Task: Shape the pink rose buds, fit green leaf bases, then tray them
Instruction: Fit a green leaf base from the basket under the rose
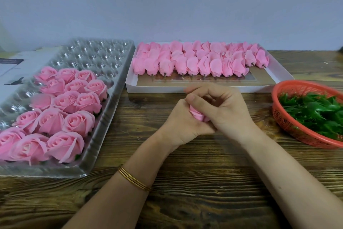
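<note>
A pink rose bud [198,115] is enclosed between both hands at the middle of the table. My left hand [182,123] cups it from below and the left. My right hand [221,107] curls over it from above, fingers bent round the petals. Most of the bud is hidden. Unshaped pink buds [193,60] on short stems lie in rows in a white cardboard box [185,88] behind my hands. Finished open roses [61,110] fill the near part of a clear plastic cell tray [104,117] at the left. Green leaf bases [313,114] lie in a red basket [284,121] at the right.
The far cells of the plastic tray [96,54] hold nothing. A grey-white printed box [14,72] lies under the tray at the far left. The dark wooden tabletop [194,182] shows bare below my forearms. A pale wall stands behind.
</note>
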Demonstrator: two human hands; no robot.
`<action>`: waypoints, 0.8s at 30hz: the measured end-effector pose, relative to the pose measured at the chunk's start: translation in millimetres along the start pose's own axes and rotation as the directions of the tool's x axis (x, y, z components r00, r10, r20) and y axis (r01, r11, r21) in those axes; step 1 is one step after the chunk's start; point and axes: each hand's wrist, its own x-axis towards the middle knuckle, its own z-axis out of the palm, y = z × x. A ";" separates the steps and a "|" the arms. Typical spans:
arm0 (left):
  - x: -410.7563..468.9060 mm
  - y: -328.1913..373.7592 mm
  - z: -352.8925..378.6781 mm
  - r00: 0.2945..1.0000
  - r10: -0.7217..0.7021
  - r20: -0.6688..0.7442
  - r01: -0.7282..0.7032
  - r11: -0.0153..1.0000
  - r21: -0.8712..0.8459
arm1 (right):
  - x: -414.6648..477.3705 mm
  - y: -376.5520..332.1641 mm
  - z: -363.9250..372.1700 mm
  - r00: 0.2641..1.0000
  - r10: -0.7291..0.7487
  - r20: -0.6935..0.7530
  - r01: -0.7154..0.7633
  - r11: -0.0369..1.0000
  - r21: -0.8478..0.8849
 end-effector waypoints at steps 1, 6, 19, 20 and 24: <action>0.0 0.5 -0.7 1.000 0.000 0.006 0.000 1.000 0.005 | 0.3 1.3 0.1 1.000 -0.015 -0.002 0.015 1.000 -0.011; 0.5 -0.7 0.4 0.998 -0.002 -0.066 0.005 0.999 0.050 | 0.3 7.7 1.6 0.997 -0.083 0.002 0.083 0.995 -0.062; -4.6 6.8 0.1 0.995 -0.029 -0.097 0.038 0.995 0.089 | -1.8 16.7 5.6 0.998 -0.062 0.020 0.063 0.995 -0.077; -4.7 6.7 0.3 0.994 -0.028 -0.106 0.038 0.995 0.094 | -2.0 16.5 5.7 0.998 -0.057 0.029 0.059 0.996 -0.070; -5.5 6.6 0.4 0.992 -0.037 -0.124 0.051 0.993 0.111 | -2.8 15.8 4.5 0.998 -0.028 0.060 0.031 0.998 -0.051</action>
